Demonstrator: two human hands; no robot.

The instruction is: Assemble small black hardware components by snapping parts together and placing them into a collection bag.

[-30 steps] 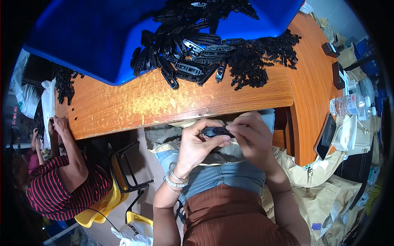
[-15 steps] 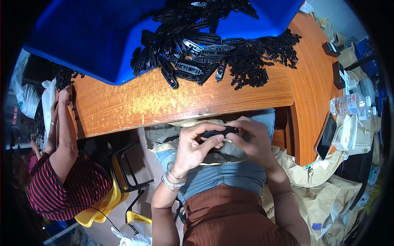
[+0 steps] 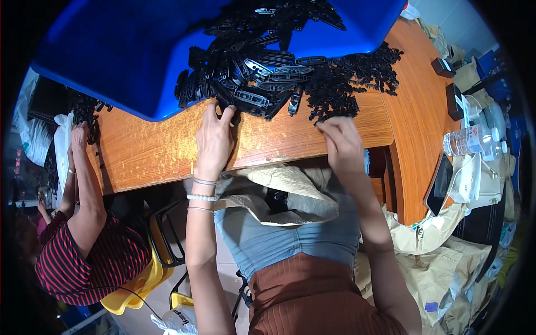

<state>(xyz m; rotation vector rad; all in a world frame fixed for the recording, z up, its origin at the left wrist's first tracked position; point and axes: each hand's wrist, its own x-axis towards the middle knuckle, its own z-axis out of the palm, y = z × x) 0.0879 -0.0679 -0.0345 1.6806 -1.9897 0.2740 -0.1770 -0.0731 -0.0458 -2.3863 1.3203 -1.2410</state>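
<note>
At the near edge of a heap of long black plastic parts (image 3: 254, 96), my left hand (image 3: 214, 137) has its thumb and fingers closed about one slim black part (image 3: 225, 102). My right hand (image 3: 343, 140) reaches the front of a heap of small black plastic pieces (image 3: 335, 103). Its fingertips are pinched together, and what lies between them is too small to make out. Below the table edge, an open brown paper bag (image 3: 279, 177) rests on my lap, with dark parts visible inside.
A large blue bin (image 3: 139, 56) lies tipped on the wooden table (image 3: 167, 148), black parts spilling from it. At right are a phone (image 3: 440, 184), a plastic bottle (image 3: 464, 140) and paper bags (image 3: 441, 279). A co-worker in a striped shirt (image 3: 92, 257) sits at left.
Both hands have moved from above my lap forward to the table and apart. The black part they held together is gone from them, and the bag's opening now shows.
</note>
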